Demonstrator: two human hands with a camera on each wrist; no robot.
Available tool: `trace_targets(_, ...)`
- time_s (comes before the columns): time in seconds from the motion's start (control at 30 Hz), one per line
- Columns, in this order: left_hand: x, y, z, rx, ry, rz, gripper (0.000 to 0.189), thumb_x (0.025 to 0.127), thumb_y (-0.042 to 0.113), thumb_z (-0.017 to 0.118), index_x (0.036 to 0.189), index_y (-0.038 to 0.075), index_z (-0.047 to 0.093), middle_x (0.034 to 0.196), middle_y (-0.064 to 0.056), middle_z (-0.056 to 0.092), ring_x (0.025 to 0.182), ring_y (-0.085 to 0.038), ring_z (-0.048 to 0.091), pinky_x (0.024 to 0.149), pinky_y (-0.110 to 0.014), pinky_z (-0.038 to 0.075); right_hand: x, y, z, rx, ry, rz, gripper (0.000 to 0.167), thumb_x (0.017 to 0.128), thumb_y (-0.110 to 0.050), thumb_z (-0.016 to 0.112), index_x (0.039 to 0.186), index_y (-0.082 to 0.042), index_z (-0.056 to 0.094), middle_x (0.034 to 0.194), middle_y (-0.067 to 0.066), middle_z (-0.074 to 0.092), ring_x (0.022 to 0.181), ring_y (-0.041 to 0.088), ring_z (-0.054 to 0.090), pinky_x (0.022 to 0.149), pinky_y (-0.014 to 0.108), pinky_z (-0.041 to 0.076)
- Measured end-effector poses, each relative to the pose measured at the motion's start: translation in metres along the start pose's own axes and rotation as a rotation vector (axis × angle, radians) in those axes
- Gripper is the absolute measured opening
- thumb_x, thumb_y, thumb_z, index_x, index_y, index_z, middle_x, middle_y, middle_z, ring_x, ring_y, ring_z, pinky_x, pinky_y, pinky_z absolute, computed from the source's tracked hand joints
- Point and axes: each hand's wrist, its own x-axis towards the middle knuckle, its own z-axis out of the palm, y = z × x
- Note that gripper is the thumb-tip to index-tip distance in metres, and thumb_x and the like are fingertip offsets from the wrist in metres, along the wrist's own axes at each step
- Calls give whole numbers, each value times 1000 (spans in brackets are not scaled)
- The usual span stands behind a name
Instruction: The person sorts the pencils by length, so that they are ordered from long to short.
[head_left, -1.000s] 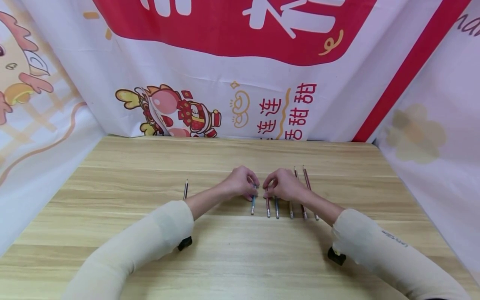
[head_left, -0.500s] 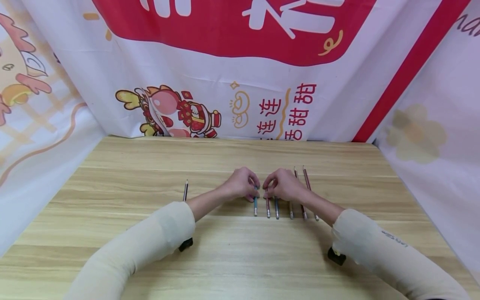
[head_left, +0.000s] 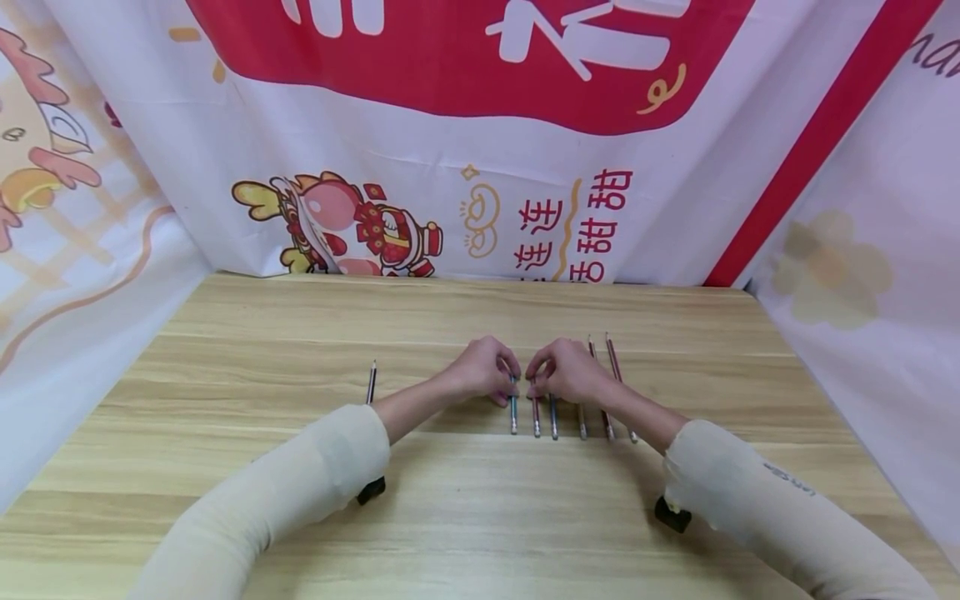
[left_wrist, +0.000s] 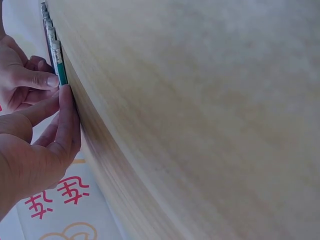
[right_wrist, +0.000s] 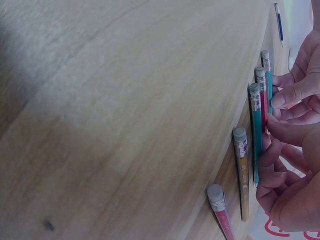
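My left hand point(head_left: 482, 367) pinches a teal pencil point(head_left: 513, 417) between thumb and fingers. The pencil lies on the table with its eraser end toward me. Just right of it, my right hand point(head_left: 572, 371) has thumb and fingertips on a red pencil point(head_left: 536, 421). A narrow gap parts the two pencils. Beside the red one lies a second teal pencil point(right_wrist: 256, 130), under the right hand's fingers in the head view. A yellow pencil point(right_wrist: 243, 175) follows, partly hidden by that hand. The left wrist view shows the left fingers on the teal pencil point(left_wrist: 61, 70) below its eraser.
Further right lie a dark red pencil point(head_left: 607, 421) and another red pencil point(head_left: 613, 357), both partly covered by the right arm. A dark pencil point(head_left: 371, 383) lies apart at left, by the left forearm. Printed cloth point(head_left: 450, 133) rises behind the wooden table point(head_left: 480, 517).
My left hand has slid the teal pencil a little to the right, closer to the red one, and its eraser end now sits straighter and slightly nearer me. The right hand has stayed in place.
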Motion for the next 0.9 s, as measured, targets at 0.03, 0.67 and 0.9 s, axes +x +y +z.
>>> trace_targets(0.03,0,0,0,0,-1,0,20,85,-16,73,105,-14,67,82,-19,69,59,-19,67,62,-31,64,0,0,0,0,0,-1,14,87,-4,83,100,-1,78,79,4,75,68,13,63,61,26,48)
trace_targets(0.67,-1,-1,-2,-4,-18,0,18,88,-15,71,106,-15,67,83,-17,69,62,-18,67,62,-30,64,1,4,-2,-53,9,-41,12,87,-7,83,97,-3,79,80,2,75,72,10,66,66,25,52)
trace_targets(0.9,-1,0,-2,-14,-13,-2,19,87,-16,72,105,-15,67,79,-16,68,60,-18,66,61,-30,64,1,1,-3,-56,15,-49,12,87,-7,83,97,-2,79,81,2,76,73,10,67,67,25,53)
